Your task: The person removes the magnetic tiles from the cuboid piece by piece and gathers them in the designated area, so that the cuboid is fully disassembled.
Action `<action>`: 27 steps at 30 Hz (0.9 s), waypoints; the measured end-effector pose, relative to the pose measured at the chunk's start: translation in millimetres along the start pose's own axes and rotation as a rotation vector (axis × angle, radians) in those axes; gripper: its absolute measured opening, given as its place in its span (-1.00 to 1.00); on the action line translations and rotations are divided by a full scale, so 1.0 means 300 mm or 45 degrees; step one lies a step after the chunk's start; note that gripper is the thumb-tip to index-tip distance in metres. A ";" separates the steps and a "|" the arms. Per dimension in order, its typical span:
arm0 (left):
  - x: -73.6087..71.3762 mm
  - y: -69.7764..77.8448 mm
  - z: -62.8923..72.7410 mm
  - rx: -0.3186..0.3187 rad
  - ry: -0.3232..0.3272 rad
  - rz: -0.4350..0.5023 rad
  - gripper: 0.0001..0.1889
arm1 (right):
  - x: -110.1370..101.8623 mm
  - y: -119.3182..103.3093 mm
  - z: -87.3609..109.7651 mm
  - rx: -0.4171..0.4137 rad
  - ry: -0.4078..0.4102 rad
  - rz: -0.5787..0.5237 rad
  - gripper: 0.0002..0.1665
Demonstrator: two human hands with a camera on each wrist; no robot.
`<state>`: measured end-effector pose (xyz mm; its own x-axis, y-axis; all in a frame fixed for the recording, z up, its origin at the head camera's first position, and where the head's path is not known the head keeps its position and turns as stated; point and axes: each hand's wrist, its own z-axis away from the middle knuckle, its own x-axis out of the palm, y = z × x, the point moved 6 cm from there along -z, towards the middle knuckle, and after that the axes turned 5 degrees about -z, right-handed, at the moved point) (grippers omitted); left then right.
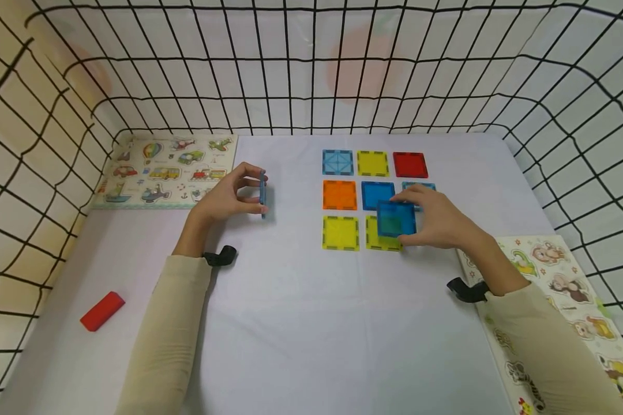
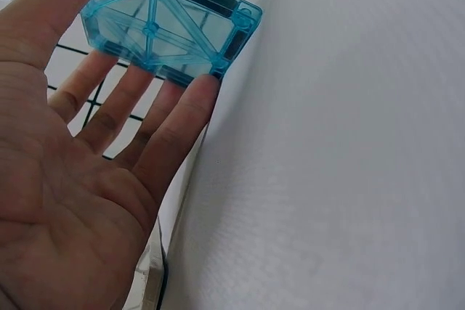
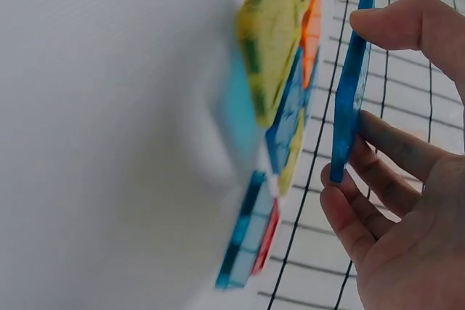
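Note:
My left hand (image 1: pixel 223 193) pinches a light blue magnetic tile (image 1: pixel 262 193), which stands on edge, thumb at one side and fingers at the other. The left wrist view shows cross ribs inside that clear tile (image 2: pixel 154 23). On the right, my right hand (image 1: pixel 438 220) grips a dark blue magnetic tile (image 1: pixel 396 219) by its edges, above the table and partly over a yellow tile (image 1: pixel 376 242). Flat tiles lie in rows: light blue (image 1: pixel 337 162), yellow (image 1: pixel 372 163) and red (image 1: pixel 410 165) at the back; orange (image 1: pixel 340 195), blue (image 1: pixel 378 191) and partly hidden light blue (image 1: pixel 418 186) between; another yellow tile (image 1: pixel 340 233) in front.
A vehicle picture board (image 1: pixel 163 173) lies at the back left, and an animal picture board (image 1: pixel 566 271) sits under the right forearm. A red block (image 1: pixel 102 311) rests at the left. Black wire mesh (image 1: pixel 301 75) encloses the back and sides of the white table (image 1: pixel 311 346).

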<state>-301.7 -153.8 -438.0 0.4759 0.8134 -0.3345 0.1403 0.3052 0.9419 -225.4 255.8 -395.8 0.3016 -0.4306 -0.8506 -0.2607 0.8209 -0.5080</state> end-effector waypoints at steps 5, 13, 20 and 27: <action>0.001 0.014 -0.002 -0.001 0.005 0.004 -0.19 | -0.002 0.057 0.033 -0.005 -0.011 0.032 -0.06; 0.003 0.007 0.005 -0.030 0.004 0.012 -0.17 | -0.007 0.131 0.072 0.016 -0.048 0.040 -0.07; -0.001 -0.003 0.005 -0.029 0.014 0.012 -0.17 | -0.008 0.164 0.090 0.042 -0.075 0.049 -0.06; 0.001 -0.015 -0.001 -0.038 0.004 0.023 -0.16 | 0.009 0.191 0.097 0.041 -0.086 0.072 -0.05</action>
<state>-302.3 -154.7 -442.4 0.4753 0.8205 -0.3175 0.1056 0.3051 0.9465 -212.9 312.7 -423.4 0.3485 -0.3581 -0.8662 -0.2495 0.8553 -0.4540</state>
